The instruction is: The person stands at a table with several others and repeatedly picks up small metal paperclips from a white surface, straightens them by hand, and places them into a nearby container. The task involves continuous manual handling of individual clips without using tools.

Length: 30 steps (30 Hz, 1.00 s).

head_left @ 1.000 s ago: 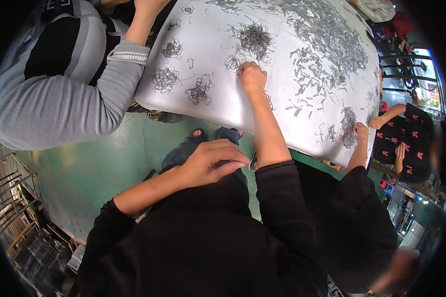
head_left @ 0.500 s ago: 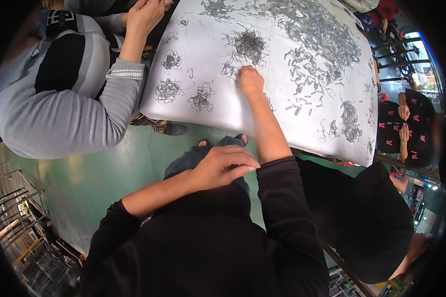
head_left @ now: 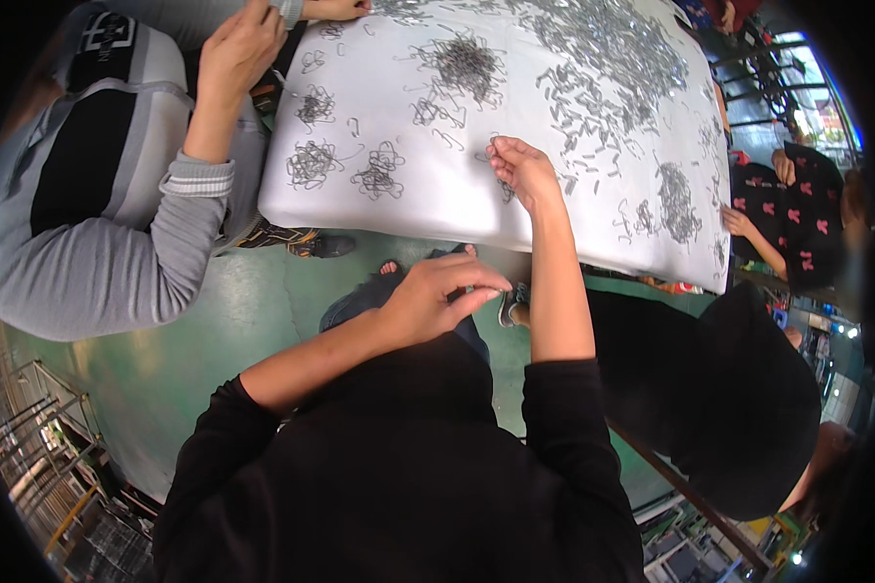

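From my remote seat I saw the right hand (head_left: 523, 170) stretched out to the white table (head_left: 515, 209) at about twelve o'clock, fingers curled narrowly and pinching at thin wire clips (head_left: 504, 187) lying under its fingertips; I could not tell how many it held. The left hand (head_left: 436, 299) hung back over the lap at the middle of the view, thumb and forefinger pressed close together, and whether something small sat between them I could not tell. No box or tray showed anywhere: the clips simply lay loose on the table, a dense heap (head_left: 608, 44) at one o'clock, a dark tangle (head_left: 465, 60) at twelve, and small sorted bunches (head_left: 313, 163) at eleven. A co-worker's hand (head_left: 235, 53) in a grey striped sleeve worked at the table edge at eleven o'clock. Another person in black with red marks (head_left: 797, 219) sat at three o'clock. Green floor (head_left: 214, 321) showed below the table.
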Motion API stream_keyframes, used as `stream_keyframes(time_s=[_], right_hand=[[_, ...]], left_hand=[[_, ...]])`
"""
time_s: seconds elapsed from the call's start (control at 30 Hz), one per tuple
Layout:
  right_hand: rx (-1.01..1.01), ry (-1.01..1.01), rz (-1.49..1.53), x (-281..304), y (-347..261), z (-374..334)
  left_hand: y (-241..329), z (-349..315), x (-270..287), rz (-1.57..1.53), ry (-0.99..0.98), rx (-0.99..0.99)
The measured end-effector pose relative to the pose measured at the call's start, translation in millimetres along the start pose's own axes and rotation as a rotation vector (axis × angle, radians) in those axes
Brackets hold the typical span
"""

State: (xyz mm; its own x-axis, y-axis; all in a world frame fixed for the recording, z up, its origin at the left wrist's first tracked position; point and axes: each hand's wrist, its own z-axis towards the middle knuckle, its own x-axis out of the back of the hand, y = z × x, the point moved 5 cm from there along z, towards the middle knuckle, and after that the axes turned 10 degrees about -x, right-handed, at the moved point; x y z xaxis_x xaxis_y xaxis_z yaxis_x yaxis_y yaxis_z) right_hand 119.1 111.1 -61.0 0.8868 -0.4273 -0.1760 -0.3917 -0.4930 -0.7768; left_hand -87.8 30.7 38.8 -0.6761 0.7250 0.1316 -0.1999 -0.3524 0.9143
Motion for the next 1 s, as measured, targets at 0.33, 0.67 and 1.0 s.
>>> stream_keyframes(time_s=[0.33, 0.67, 1.0], right_hand=[[0.387, 0.154, 0.168, 1.9, 19.5, -219.6], [0.450, 0.341, 0.235, 32.6, 25.4, -220.9], [0.689, 0.603, -0.143, 66.8, 21.1, -230.4]], left_hand=[[-4.3, 13.7, -11.2, 0.026, 0.041, 0.026], [-9.7, 41.7, -46.6, -0.008, -0.051, 0.001], [-133.8, 128.0, -59.1, 0.429, -0.154, -0.199]])
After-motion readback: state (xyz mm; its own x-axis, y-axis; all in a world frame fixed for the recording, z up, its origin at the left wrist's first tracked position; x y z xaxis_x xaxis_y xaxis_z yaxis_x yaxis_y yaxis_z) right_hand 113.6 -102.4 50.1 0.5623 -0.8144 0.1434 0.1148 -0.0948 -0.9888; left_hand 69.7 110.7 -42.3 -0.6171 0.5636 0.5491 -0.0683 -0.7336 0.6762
